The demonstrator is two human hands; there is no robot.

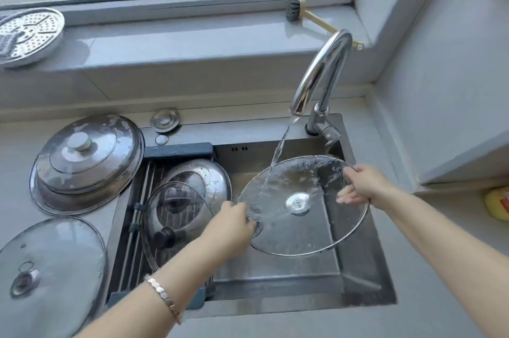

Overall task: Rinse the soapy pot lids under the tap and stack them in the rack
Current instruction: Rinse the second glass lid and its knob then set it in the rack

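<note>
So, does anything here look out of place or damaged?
Nothing stands out. The left hand and right hand hold the glass lid tilted under the tap; the steel lid on the counter shows soap patches, not damage.

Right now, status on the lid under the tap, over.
Left hand and right hand grip the glass lid by its rim. Tap running onto it. Rack holds steel lid, black-knob lid; path clear.

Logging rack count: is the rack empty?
No, a steel lid and a glass lid lie in the rack.
</note>
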